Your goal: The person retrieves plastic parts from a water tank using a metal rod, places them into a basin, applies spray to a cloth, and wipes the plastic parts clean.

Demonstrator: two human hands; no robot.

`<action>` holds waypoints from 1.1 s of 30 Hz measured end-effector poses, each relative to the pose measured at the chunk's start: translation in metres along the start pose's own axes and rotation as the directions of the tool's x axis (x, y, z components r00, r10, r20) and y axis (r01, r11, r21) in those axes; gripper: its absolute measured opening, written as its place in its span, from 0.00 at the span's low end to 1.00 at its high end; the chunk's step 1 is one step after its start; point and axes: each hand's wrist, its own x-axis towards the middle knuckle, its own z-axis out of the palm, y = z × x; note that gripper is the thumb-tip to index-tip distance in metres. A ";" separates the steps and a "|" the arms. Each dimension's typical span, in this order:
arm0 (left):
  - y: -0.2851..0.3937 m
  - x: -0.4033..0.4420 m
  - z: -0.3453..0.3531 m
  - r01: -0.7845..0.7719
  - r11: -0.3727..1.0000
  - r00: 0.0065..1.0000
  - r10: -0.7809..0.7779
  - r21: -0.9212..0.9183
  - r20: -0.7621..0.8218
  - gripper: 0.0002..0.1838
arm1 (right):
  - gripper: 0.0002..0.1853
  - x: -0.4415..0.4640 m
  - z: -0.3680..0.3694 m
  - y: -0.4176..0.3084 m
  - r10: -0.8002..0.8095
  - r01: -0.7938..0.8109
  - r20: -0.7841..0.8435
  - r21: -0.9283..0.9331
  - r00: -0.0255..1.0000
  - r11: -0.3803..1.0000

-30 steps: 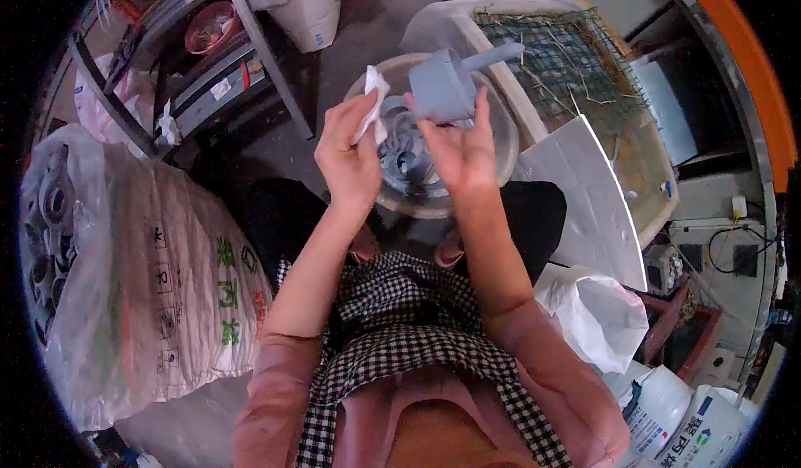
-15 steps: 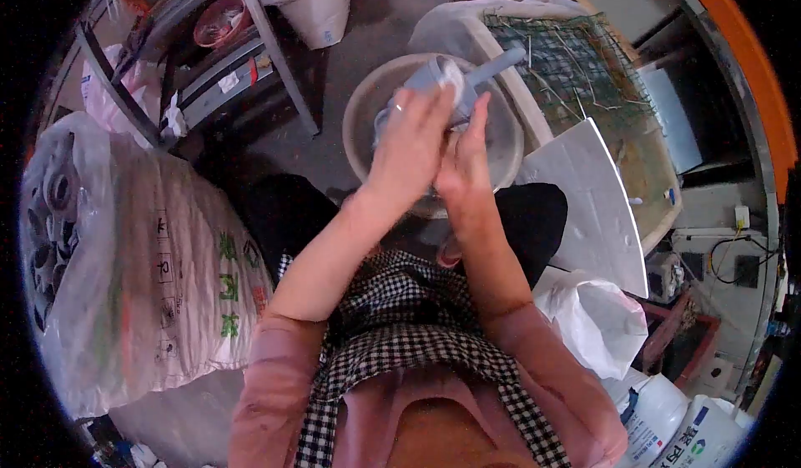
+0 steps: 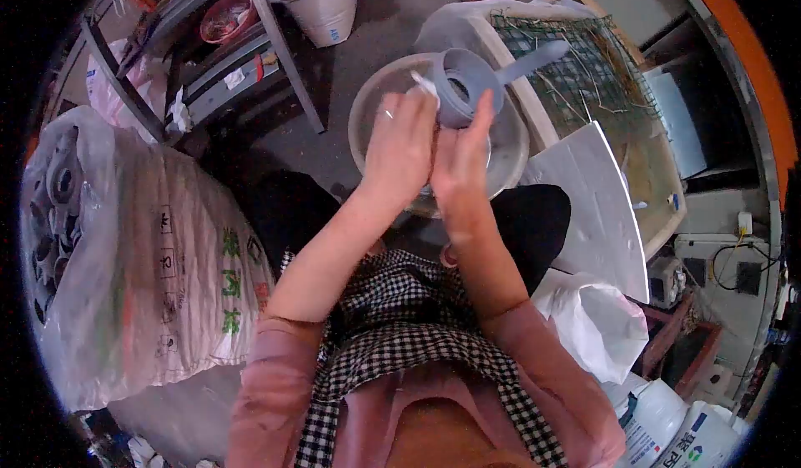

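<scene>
A grey plastic cup-like piece [image 3: 445, 105] with a long handle points up and right over the tub. Its round opening faces up towards me. My right hand [image 3: 460, 155] grips it from below, with the thumb along its right side. My left hand [image 3: 399, 143], with a ring on one finger, is closed on a white cloth [image 3: 425, 84] at the left edge of the piece. Both hands are close together. Below them is a round pale tub [image 3: 360, 126]; the hands hide much of its inside.
A large plastic-wrapped sack [image 3: 192, 268] of grey parts stands at the left, below a metal rack [image 3: 284, 59]. A basin with green netting [image 3: 576, 63], a white board [image 3: 584, 209] and a white bag [image 3: 596, 326] are at the right.
My left hand first moved the cloth from beside the grey piece into its opening, then back to its left edge. The piece has tilted, showing its opening, and shifted slightly right.
</scene>
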 end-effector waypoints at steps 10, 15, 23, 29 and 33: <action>-0.004 0.009 -0.019 0.136 0.989 0.984 -0.141 -0.053 -0.111 0.25 | 0.30 0.003 -0.003 0.003 -0.177 0.176 -0.009 -0.060 0.984 0.983; 0.005 -0.021 0.014 0.047 0.987 0.999 -0.044 -0.154 0.021 0.20 | 0.28 0.020 -0.032 0.002 0.015 -0.018 -0.042 -0.071 0.999 0.997; -0.049 -0.047 -0.039 0.429 0.880 0.862 -0.466 -0.203 -0.200 0.19 | 0.25 -0.030 0.031 0.014 -0.180 0.178 0.008 -0.200 0.984 0.964; -0.079 -0.105 -0.131 0.608 0.785 0.697 -0.600 -0.122 -0.393 0.16 | 0.19 -0.058 0.177 0.103 -0.077 0.456 0.658 -0.427 0.749 0.781; -0.091 -0.097 -0.156 0.715 0.691 0.600 -0.683 -0.104 -0.416 0.09 | 0.26 -0.113 0.304 0.141 0.344 0.369 0.688 -0.666 0.639 0.648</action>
